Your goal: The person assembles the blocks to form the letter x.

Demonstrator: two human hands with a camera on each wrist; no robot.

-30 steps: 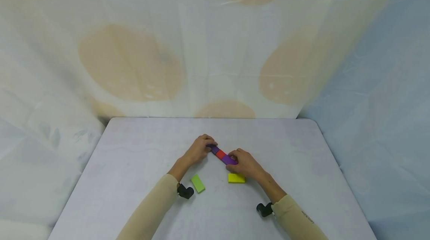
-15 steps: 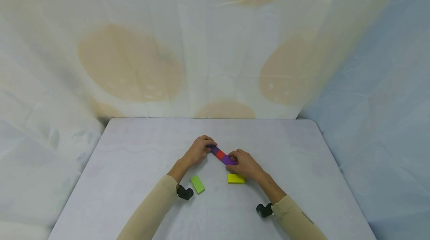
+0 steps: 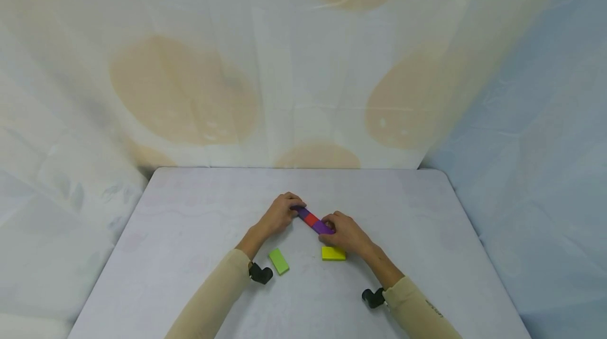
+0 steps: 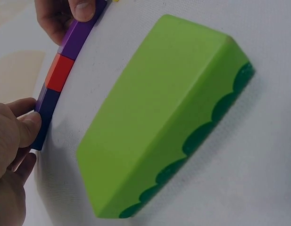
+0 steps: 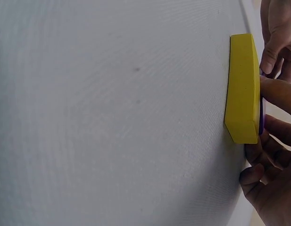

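Observation:
A row of three flat blocks, dark purple, red [image 3: 311,218] and lighter purple, lies on the white table [image 3: 189,233]. My left hand [image 3: 280,212] pinches its far dark-purple end [image 4: 44,115]. My right hand [image 3: 343,231] pinches the near lighter-purple end [image 4: 79,35]. A green block [image 3: 278,260] [image 4: 159,117] lies flat near my left wrist. A yellow block [image 3: 334,253] [image 5: 243,87] lies beside my right hand, whose fingers [image 5: 277,94] curl just behind it.
White cloth with tan patches hangs behind the table and a pale blue cloth hangs at the right. The table's far edge and rounded corners show. Small black wrist cameras [image 3: 261,273] [image 3: 373,297] sit at both cuffs.

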